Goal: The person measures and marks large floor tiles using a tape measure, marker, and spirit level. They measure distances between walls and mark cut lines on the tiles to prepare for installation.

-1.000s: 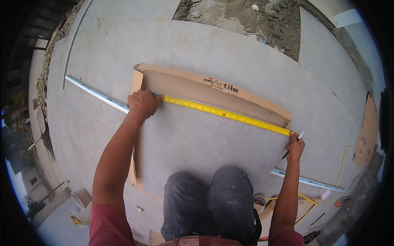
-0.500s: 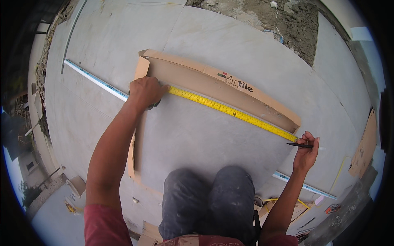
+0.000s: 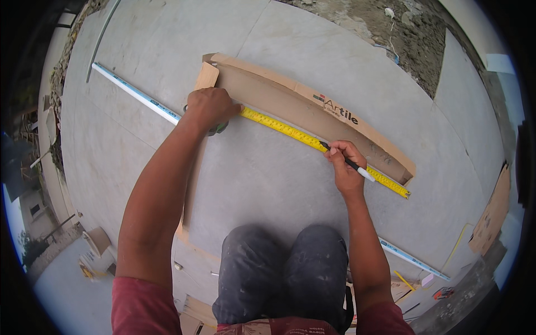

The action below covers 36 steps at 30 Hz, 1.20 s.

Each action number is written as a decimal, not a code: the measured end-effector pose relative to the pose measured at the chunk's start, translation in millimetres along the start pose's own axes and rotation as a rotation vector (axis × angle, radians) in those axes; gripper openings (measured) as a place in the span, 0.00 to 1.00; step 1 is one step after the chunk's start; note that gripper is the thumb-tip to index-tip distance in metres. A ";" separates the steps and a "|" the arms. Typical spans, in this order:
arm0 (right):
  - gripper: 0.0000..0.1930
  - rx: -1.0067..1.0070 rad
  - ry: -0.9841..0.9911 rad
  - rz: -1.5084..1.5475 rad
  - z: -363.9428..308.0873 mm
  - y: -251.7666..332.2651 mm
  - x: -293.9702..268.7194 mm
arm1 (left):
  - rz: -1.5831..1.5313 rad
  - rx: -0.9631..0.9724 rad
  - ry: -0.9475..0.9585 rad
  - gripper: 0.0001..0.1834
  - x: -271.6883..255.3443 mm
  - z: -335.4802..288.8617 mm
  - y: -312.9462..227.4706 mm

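My left hand (image 3: pixel 211 107) is closed around a tape measure, its dark case partly showing under the palm. The yellow tape blade (image 3: pixel 273 127) runs out from there to the right across a large grey tile (image 3: pixel 262 178), its end lying past the tile's far right corner. In my right hand (image 3: pixel 349 170) is a black marker (image 3: pixel 354 165) with a pale rear end. Its tip points left, at the blade's edge near the middle. Around the tile's far and left sides stands an opened cardboard box (image 3: pixel 290 84) with folded-up walls.
A white-and-blue pipe (image 3: pixel 137 94) lies beyond my left arm, and another blue-and-white pipe (image 3: pixel 413 258) at the right. Bare soil (image 3: pixel 416 53) borders the large floor tiles at the far right. A cardboard sheet (image 3: pixel 491 215) lies at the right edge. My knees (image 3: pixel 285 257) are close to the tile.
My right hand has let go of the tape's free end and moved left to the middle of the blade, the marker now turned tip-forward onto it. The left hand stays on the tape measure.
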State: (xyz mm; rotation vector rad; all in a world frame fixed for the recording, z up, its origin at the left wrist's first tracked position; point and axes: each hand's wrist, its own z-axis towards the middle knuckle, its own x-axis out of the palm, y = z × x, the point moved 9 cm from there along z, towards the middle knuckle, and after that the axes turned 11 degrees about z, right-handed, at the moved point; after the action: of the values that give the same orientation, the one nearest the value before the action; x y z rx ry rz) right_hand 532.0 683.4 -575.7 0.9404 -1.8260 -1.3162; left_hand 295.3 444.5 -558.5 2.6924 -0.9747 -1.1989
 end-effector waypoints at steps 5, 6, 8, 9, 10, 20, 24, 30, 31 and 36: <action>0.04 -0.075 -0.006 -0.146 -3.3 2.2 9.1 | 0.003 -0.002 -0.005 0.26 2.1 1.3 1.1; 0.05 -0.083 -0.013 -0.148 -3.3 1.4 9.5 | -0.005 -0.001 -0.011 0.28 2.3 1.3 0.9; 0.06 -0.099 -0.028 -0.154 -1.2 -0.3 9.9 | -0.011 -0.002 -0.008 0.30 2.5 1.2 0.7; 0.06 -0.095 -0.023 -0.172 -0.7 -0.3 10.5 | -0.008 -0.004 0.001 0.30 2.5 1.0 0.7; 0.06 -0.090 -0.018 -0.190 -0.2 0.3 10.5 | -0.005 -0.007 0.009 0.30 2.6 0.9 0.7; 0.07 -0.001 -0.045 -0.199 -0.7 -4.0 4.6 | -0.001 -0.006 0.019 0.29 0.7 1.9 -0.8; 0.06 -0.010 -0.101 -0.102 -2.3 5.8 11.5 | -0.003 0.011 0.024 0.28 3.1 1.2 1.6; 0.04 -0.088 0.044 -0.068 10.5 8.8 67.8 | 0.027 0.001 0.042 0.23 4.8 4.9 1.6; 0.04 -0.096 0.064 -0.077 15.5 7.8 83.7 | 0.041 0.004 0.046 0.22 6.0 5.9 2.4; 0.04 -0.118 0.118 -0.064 39.3 -0.5 136.6 | 0.001 0.007 -0.062 0.23 10.2 11.7 5.5</action>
State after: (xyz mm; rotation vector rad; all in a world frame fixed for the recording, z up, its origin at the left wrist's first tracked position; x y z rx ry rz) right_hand 430.2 584.4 -570.1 0.9983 -1.6238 -1.3618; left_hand 289.5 436.9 -571.9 2.6753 -0.9890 -1.2888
